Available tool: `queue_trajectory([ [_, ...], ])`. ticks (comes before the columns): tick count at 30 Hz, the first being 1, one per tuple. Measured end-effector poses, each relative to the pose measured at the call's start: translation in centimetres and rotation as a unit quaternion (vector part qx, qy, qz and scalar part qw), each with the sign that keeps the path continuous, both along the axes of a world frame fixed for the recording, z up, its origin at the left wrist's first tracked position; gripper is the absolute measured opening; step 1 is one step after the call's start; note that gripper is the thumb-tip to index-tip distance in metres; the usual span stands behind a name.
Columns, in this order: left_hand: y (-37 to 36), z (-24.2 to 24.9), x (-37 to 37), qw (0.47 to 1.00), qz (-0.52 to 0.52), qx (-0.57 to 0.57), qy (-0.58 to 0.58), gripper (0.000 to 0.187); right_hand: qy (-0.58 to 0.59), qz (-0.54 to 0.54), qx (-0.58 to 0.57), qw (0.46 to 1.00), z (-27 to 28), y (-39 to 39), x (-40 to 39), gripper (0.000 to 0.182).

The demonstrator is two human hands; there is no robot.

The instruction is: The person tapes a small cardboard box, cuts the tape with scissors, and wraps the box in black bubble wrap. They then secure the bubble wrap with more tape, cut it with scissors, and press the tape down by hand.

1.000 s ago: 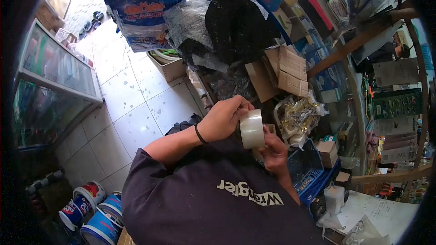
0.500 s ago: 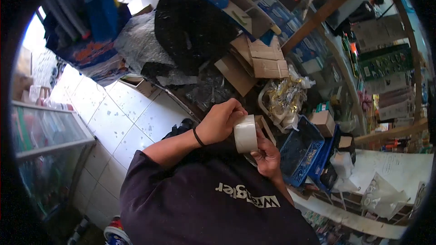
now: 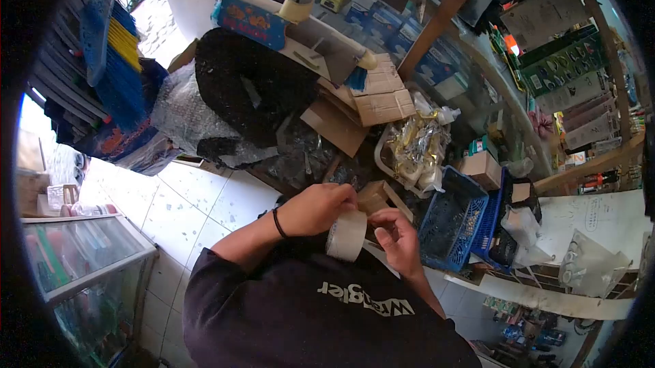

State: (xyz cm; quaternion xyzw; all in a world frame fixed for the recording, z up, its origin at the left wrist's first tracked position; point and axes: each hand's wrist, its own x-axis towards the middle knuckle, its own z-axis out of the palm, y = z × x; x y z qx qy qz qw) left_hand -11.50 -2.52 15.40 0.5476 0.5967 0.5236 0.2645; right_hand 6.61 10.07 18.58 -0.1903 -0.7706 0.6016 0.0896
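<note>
My left hand [image 3: 315, 208], with a black band on its wrist, grips a roll of clear packing tape [image 3: 346, 235] from above, in front of my dark shirt. My right hand [image 3: 397, 242] is on the roll's right side, its thumb and curled fingers pinching at the rim. A small brown cardboard box [image 3: 377, 197] lies just beyond both hands, partly hidden by them.
A blue plastic basket [image 3: 452, 223] stands right of my hands. Beyond it are flattened cardboard [image 3: 382, 98], gold-foil packets [image 3: 417, 146], bubble wrap and a black bag [image 3: 239, 81]. A white counter with papers [image 3: 600, 221] is at right, a glass display case [image 3: 75, 259] at left, with white floor tiles between.
My view has swung away from the floor and up toward the shelves. Both hands have lowered the tape roll closer to my chest, and my right hand has shifted from under the roll to its side.
</note>
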Motion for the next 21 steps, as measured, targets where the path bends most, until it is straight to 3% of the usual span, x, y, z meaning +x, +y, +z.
queue_trajectory([
  [1,-0.2,0.3,-0.3,1.000,-0.004,-0.003,0.017,0.010,-0.008,-0.018,0.022,1.000,0.4,0.0,-0.8,0.034],
  [5,-1.3,2.4,-1.1,0.997,-0.017,0.002,0.071,0.011,-0.022,0.111,0.200,0.973,3.0,0.3,-4.2,0.028],
  [11,-3.0,2.6,-1.5,0.996,0.005,0.031,0.082,0.012,-0.029,0.171,0.241,0.955,4.6,-0.8,-6.5,0.011],
  [14,-3.7,2.7,-1.7,0.996,0.020,0.019,0.080,0.012,0.013,0.189,0.353,0.916,4.1,-1.3,-6.9,0.013],
  [21,-4.0,3.5,-1.5,0.998,0.014,0.012,0.063,0.011,-0.002,0.185,0.318,0.930,4.5,-1.3,-6.7,0.013],
])
